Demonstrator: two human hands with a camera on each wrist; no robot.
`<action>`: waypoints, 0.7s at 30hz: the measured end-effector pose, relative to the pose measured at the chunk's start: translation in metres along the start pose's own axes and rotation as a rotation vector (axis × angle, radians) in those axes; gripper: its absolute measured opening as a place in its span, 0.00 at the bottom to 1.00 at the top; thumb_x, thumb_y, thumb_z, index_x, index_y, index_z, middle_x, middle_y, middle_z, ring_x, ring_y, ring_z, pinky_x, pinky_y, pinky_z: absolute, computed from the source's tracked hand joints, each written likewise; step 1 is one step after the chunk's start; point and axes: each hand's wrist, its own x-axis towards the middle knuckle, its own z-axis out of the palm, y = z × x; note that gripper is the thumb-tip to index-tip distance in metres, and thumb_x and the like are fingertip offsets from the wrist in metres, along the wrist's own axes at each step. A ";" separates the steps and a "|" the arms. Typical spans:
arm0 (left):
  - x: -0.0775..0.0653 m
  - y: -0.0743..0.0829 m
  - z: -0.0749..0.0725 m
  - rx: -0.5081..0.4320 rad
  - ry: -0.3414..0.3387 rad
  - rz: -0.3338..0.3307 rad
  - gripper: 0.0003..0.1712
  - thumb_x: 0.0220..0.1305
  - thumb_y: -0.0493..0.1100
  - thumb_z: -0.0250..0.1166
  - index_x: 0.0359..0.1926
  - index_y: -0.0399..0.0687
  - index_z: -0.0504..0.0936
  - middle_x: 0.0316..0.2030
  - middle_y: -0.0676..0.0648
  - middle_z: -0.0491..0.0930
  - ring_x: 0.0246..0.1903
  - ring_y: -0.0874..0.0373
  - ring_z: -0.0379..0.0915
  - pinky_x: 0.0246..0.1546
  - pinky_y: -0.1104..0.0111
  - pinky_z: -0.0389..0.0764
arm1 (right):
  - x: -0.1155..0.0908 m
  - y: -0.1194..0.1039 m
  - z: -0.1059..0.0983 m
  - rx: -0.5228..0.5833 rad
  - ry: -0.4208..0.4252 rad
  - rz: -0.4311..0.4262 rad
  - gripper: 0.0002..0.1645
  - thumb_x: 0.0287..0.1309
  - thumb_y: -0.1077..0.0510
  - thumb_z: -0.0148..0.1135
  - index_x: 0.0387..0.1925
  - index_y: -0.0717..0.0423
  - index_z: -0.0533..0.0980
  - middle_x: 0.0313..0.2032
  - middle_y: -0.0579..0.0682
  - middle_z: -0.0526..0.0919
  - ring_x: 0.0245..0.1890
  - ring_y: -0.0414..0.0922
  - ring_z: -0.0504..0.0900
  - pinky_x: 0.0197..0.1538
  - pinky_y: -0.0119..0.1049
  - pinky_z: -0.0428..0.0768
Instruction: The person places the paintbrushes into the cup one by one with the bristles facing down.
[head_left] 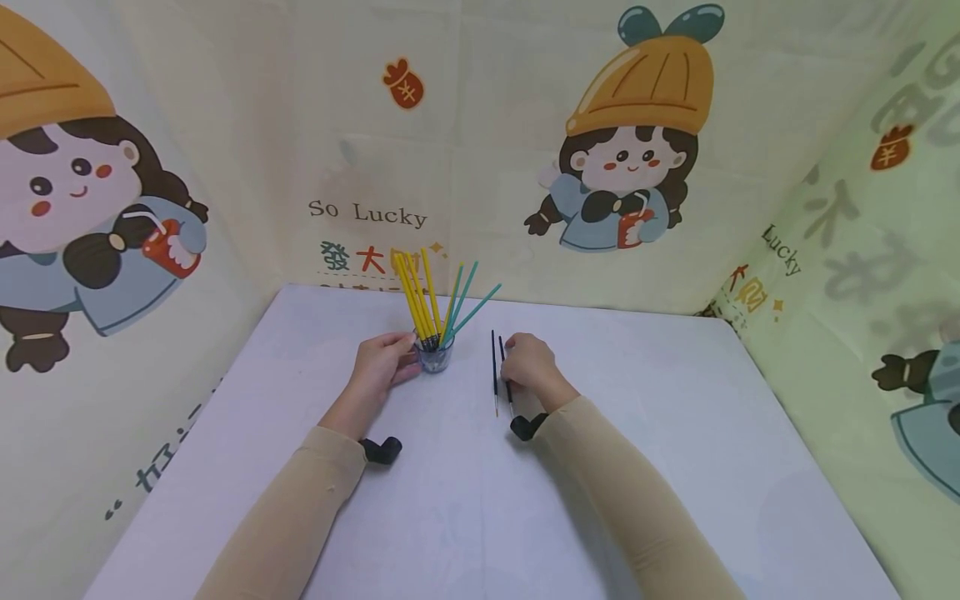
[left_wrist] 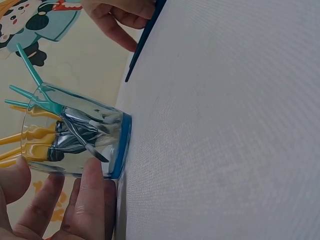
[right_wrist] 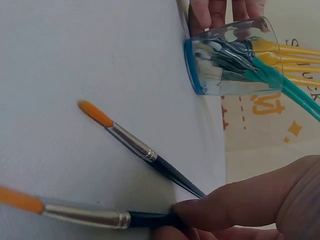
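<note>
My left hand is at the left side of a clear glass cup with a blue base, its fairly straight fingers touching or very near the side. Several brushes stand in the cup bristles down, with yellow handles and teal handles fanning out above the rim. To the right of the cup, my right hand pinches a dark-handled paintbrush between thumb and fingers, low over the table. A second dark paintbrush with orange bristles lies beside it, just left of the hand.
A white cloth covers the table. Behind it and at the sides hangs a cream printed curtain with cartoon figures and lettering. Black wrist mounts sit at both cuffs.
</note>
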 end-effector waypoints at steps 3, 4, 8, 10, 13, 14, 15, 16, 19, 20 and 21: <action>-0.001 0.000 0.000 0.006 0.004 -0.001 0.24 0.79 0.50 0.66 0.70 0.50 0.81 0.63 0.45 0.79 0.59 0.52 0.79 0.60 0.63 0.90 | 0.000 -0.001 -0.001 -0.027 -0.013 -0.002 0.31 0.58 0.64 0.66 0.66 0.54 0.78 0.45 0.56 0.87 0.19 0.42 0.85 0.28 0.31 0.80; -0.001 0.000 0.000 0.005 0.005 -0.002 0.24 0.79 0.49 0.66 0.70 0.50 0.81 0.63 0.45 0.79 0.59 0.52 0.79 0.60 0.63 0.90 | -0.001 -0.001 -0.001 -0.031 -0.016 -0.003 0.32 0.58 0.64 0.65 0.66 0.54 0.79 0.46 0.56 0.87 0.19 0.42 0.85 0.27 0.31 0.80; -0.002 0.001 0.001 -0.001 0.006 0.001 0.23 0.79 0.49 0.66 0.69 0.50 0.82 0.61 0.45 0.79 0.58 0.52 0.80 0.60 0.62 0.91 | -0.002 -0.002 -0.002 -0.009 -0.028 0.004 0.31 0.59 0.64 0.65 0.66 0.54 0.78 0.49 0.57 0.86 0.21 0.43 0.85 0.26 0.31 0.81; -0.003 0.001 0.001 -0.007 0.006 0.003 0.23 0.78 0.49 0.67 0.69 0.49 0.82 0.60 0.45 0.80 0.57 0.53 0.80 0.60 0.62 0.90 | -0.002 -0.002 -0.002 0.008 -0.030 0.011 0.31 0.60 0.64 0.65 0.66 0.54 0.78 0.50 0.57 0.86 0.22 0.43 0.85 0.25 0.30 0.81; -0.002 0.000 0.001 -0.016 0.005 0.008 0.23 0.79 0.48 0.66 0.68 0.48 0.82 0.59 0.45 0.80 0.55 0.53 0.80 0.61 0.61 0.90 | -0.003 -0.002 -0.002 0.040 -0.027 0.022 0.31 0.60 0.64 0.65 0.67 0.53 0.77 0.52 0.57 0.85 0.23 0.43 0.85 0.25 0.30 0.81; -0.002 0.000 0.001 -0.018 0.005 0.008 0.23 0.79 0.48 0.66 0.69 0.48 0.82 0.59 0.46 0.80 0.55 0.53 0.80 0.61 0.61 0.90 | -0.004 -0.002 -0.002 0.049 -0.025 0.024 0.32 0.60 0.64 0.65 0.68 0.53 0.77 0.53 0.57 0.85 0.23 0.43 0.85 0.25 0.30 0.80; -0.002 0.000 0.000 -0.021 0.005 0.007 0.23 0.78 0.48 0.67 0.68 0.48 0.82 0.58 0.46 0.80 0.55 0.53 0.80 0.61 0.61 0.90 | -0.005 -0.001 -0.002 0.062 -0.021 0.025 0.33 0.60 0.64 0.64 0.68 0.52 0.77 0.53 0.57 0.84 0.24 0.44 0.85 0.25 0.30 0.80; -0.002 0.000 0.000 -0.023 0.005 0.008 0.23 0.78 0.48 0.67 0.68 0.48 0.82 0.58 0.45 0.80 0.56 0.53 0.80 0.62 0.61 0.90 | -0.006 0.000 -0.002 0.076 -0.019 0.028 0.34 0.59 0.64 0.64 0.68 0.52 0.77 0.52 0.57 0.85 0.23 0.43 0.84 0.26 0.31 0.79; -0.002 -0.001 0.000 -0.021 0.003 0.011 0.23 0.78 0.48 0.67 0.69 0.47 0.82 0.58 0.46 0.80 0.55 0.53 0.80 0.61 0.61 0.90 | -0.009 0.003 -0.003 0.157 -0.015 0.042 0.36 0.59 0.65 0.64 0.70 0.50 0.75 0.49 0.58 0.85 0.23 0.44 0.83 0.27 0.32 0.78; -0.001 -0.001 0.000 -0.019 0.004 0.013 0.23 0.79 0.48 0.66 0.69 0.47 0.82 0.59 0.45 0.80 0.55 0.53 0.80 0.61 0.62 0.90 | -0.010 0.004 -0.004 0.192 -0.016 0.046 0.36 0.58 0.65 0.64 0.70 0.50 0.75 0.49 0.58 0.84 0.23 0.44 0.82 0.27 0.32 0.78; -0.001 -0.001 0.000 -0.016 0.005 0.015 0.23 0.79 0.48 0.66 0.69 0.47 0.82 0.59 0.45 0.80 0.55 0.53 0.80 0.61 0.62 0.90 | -0.010 0.006 -0.004 0.227 -0.016 0.048 0.36 0.58 0.65 0.64 0.70 0.50 0.75 0.48 0.58 0.84 0.23 0.45 0.81 0.27 0.32 0.78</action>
